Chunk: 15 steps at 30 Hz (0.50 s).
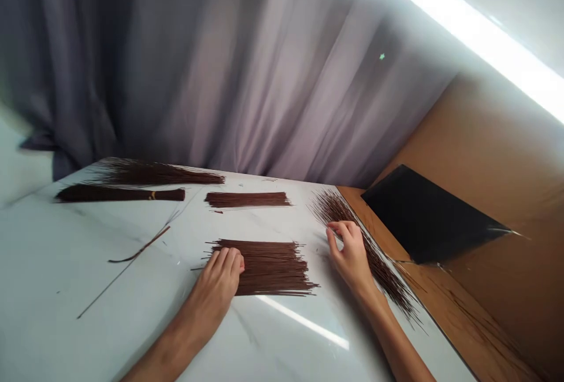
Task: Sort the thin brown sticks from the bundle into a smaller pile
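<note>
A flat spread of thin brown sticks (273, 267) lies crosswise on the white marbled table. My left hand (222, 273) rests over its left end, fingers curled in; what they grip, if anything, is hidden beneath them. At the right table edge lies a long loose bundle of dark brown sticks (381, 264) with a splayed far end. My right hand (350, 253) is beside that bundle, its thumb and forefinger tips close together in a pinch. Whatever might be between those tips is too small to make out.
Farther back lie a smaller stack of sticks (247, 199), a tied bundle (118, 194) with a yellow band, and a loose fanned bundle (167, 173). Left of centre is a curved brown strip (141, 248). A black panel (427, 214) stands right, against brown board. Grey curtains (220, 76) hang behind.
</note>
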{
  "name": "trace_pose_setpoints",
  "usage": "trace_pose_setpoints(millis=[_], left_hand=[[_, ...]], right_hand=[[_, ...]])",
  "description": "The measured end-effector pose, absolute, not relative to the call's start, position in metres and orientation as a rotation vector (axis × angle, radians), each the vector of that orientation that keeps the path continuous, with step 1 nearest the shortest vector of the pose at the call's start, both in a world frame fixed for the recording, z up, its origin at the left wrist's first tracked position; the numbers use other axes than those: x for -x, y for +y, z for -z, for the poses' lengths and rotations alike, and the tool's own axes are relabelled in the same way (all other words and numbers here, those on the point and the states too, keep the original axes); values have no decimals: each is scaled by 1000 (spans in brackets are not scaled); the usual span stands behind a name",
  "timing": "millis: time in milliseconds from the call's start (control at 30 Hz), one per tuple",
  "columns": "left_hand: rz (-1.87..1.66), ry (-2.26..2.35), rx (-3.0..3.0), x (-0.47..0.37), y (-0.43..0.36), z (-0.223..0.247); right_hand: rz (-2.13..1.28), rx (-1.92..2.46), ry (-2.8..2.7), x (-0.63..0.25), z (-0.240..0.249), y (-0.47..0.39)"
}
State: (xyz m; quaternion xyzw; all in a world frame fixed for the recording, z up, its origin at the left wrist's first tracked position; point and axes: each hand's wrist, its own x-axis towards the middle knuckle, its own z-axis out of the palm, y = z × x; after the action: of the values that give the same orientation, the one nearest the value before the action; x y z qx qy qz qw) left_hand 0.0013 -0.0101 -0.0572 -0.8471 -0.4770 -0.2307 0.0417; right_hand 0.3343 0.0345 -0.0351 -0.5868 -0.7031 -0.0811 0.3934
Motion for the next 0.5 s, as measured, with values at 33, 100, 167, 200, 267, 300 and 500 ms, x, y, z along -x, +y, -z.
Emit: trace_pose_setpoints(millis=[33,100,167,200,267,300,500], left_hand=[[706,-1478,2599,-1,-11,57],[758,-1498,2638,0,-13,56],[832,-1518,2683,2,-13,56],[867,-1521,2712,3,-12,55],[924,-1517,2785,5,-11,54],[939,-1511,2828,6,-11,54],[1043,-1475,2855,7,-7,67]], right_hand=[[197,1481,-1804,-331,36,36],[177,1451,-1858,-322,38,38],[151,1411,-1937,-311,38,41],[137,1392,-1978,-304,37,43],[107,1356,-2056,-290,36,49],[90,1339,-2095,-283,37,53],[16,1244,-2267,-235,44,107]])
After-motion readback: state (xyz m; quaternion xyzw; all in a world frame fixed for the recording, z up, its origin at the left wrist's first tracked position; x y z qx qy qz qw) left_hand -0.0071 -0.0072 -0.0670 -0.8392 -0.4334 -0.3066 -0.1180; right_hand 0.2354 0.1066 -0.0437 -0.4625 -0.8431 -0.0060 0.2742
